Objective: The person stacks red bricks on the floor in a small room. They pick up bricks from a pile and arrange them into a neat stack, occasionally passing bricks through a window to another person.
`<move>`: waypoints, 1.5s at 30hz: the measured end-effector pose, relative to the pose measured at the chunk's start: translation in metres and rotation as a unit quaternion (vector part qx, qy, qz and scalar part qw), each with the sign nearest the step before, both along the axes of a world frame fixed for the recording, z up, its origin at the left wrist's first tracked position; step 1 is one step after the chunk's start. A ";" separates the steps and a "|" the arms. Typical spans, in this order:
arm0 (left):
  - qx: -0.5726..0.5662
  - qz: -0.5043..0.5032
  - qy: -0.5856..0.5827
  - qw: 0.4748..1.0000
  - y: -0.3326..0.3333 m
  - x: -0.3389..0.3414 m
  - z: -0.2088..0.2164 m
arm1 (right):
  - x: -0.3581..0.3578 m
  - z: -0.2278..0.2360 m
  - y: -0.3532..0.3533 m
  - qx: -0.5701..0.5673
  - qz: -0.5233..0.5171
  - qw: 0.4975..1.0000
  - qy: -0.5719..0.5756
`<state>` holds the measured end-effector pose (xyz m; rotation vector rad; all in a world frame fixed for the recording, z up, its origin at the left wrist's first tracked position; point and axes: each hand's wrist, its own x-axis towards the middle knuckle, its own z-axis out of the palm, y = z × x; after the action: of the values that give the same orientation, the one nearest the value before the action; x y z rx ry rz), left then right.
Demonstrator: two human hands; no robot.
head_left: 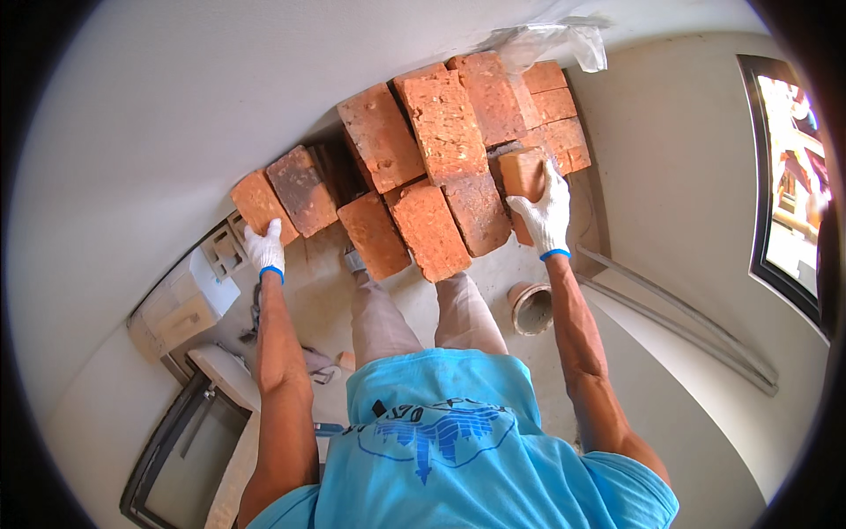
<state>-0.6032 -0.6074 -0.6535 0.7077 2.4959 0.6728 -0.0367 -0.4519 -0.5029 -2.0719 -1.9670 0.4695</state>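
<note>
Already stacked by the white wall (220,88) are rough red clay bricks (379,132). At right, 1 tan rectangular brick (523,174) is clasped, not yet released, by the white-gloved right hand (546,213); at left, 1 orange clay brick (261,203) is touched by the white-gloved left hand (265,247), grip unclear.

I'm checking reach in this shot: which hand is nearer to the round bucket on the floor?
Right. The right hand grips a brick above the bucket in the picture; the left hand is farther off to the left, touching the leftmost red brick.
</note>
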 end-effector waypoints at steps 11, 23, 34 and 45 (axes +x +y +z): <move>-0.013 0.011 0.075 0.997 -0.005 0.011 0.017 | -0.059 0.072 -0.052 0.010 0.101 0.982 0.160; 0.197 0.105 -0.260 0.940 -0.014 0.015 0.023 | -0.346 -0.056 -0.044 -0.185 0.180 0.946 0.197; 0.169 0.115 -0.263 0.943 -0.020 0.012 0.014 | -0.392 -0.129 -0.017 -0.331 0.050 0.889 0.312; 0.096 0.096 -0.098 0.986 -0.013 0.015 0.006 | -0.418 -0.113 -0.023 -0.312 -0.013 0.907 0.284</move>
<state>-0.5878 -0.6208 -0.6476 0.4432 2.3572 1.0125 -0.4545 -0.4750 -0.6158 -1.9259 -1.5434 1.6598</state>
